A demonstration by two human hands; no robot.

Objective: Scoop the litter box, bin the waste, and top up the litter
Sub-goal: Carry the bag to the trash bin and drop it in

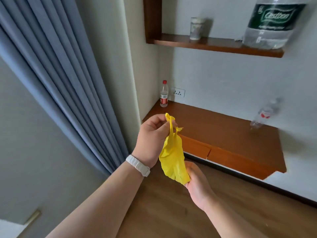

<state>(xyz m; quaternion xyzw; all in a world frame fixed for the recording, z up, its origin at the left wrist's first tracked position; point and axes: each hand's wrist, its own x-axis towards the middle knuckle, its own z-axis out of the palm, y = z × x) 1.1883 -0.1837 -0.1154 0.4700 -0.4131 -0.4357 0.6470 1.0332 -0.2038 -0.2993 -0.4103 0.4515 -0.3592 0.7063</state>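
A crumpled yellow plastic bag [173,158] hangs in the air between my two hands, in front of a low wooden ledge. My left hand [152,134], with a white band on its wrist, pinches the bag's handles at the top. Below it, my right hand [197,184] grips the bag's bottom end from underneath. No litter box, scoop or litter is in view.
The wooden ledge [223,133] carries a red-capped bottle [164,94] in the corner and a clear bottle [265,114] lying at the right. Above, a wooden shelf [214,46] holds a cup [196,28] and a large water bottle [271,23]. A blue curtain [56,69] hangs left. Wood floor [163,212] lies below.
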